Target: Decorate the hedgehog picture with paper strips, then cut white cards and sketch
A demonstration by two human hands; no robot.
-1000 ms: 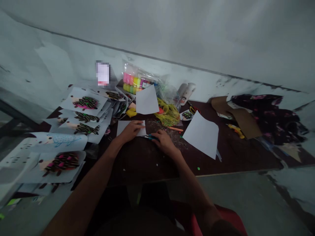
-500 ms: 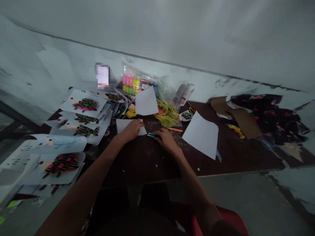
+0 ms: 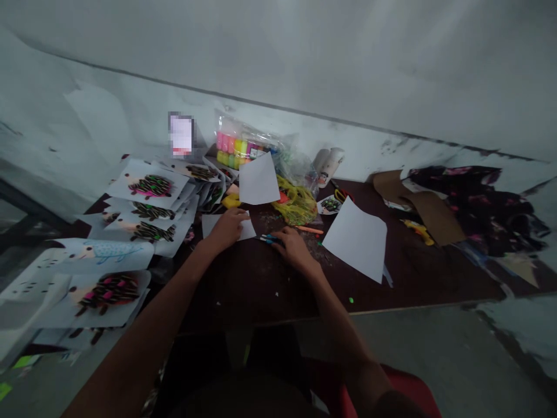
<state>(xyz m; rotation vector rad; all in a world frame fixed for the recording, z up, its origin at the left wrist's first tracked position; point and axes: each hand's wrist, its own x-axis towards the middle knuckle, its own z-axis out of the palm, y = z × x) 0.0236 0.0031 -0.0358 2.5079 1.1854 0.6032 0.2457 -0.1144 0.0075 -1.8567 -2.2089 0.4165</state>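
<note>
A small white sheet of paper [image 3: 249, 231] lies on the dark table, partly covered by my left hand [image 3: 227, 227]. The fingers are bent and press down on it, holding it. To the right, my right hand [image 3: 293, 247] rests on the table, closed on a slim blue tool [image 3: 270, 238] with a pale tip. That tip points left, close to the sheet's right corner. Dim light and the fingers hide the tool's exact kind. A larger white sheet [image 3: 357, 241] lies beside my right hand, and another white sheet [image 3: 260, 180] is beyond both hands.
Pictures of hedgehogs [image 3: 150, 186] with dark striped bodies are stacked at left. A yellow net bag [image 3: 300, 203], an orange stick [image 3: 309, 230] and a clear pack of coloured tubs [image 3: 235, 145] lie farther back. At right are a yellow tool [image 3: 418, 232], brown cardboard [image 3: 435, 215] and dark flowered cloth [image 3: 491, 209].
My left hand has shifted slightly left, and the small white sheet has slid left with it. The right hand and the blue tool have hardly moved.
</note>
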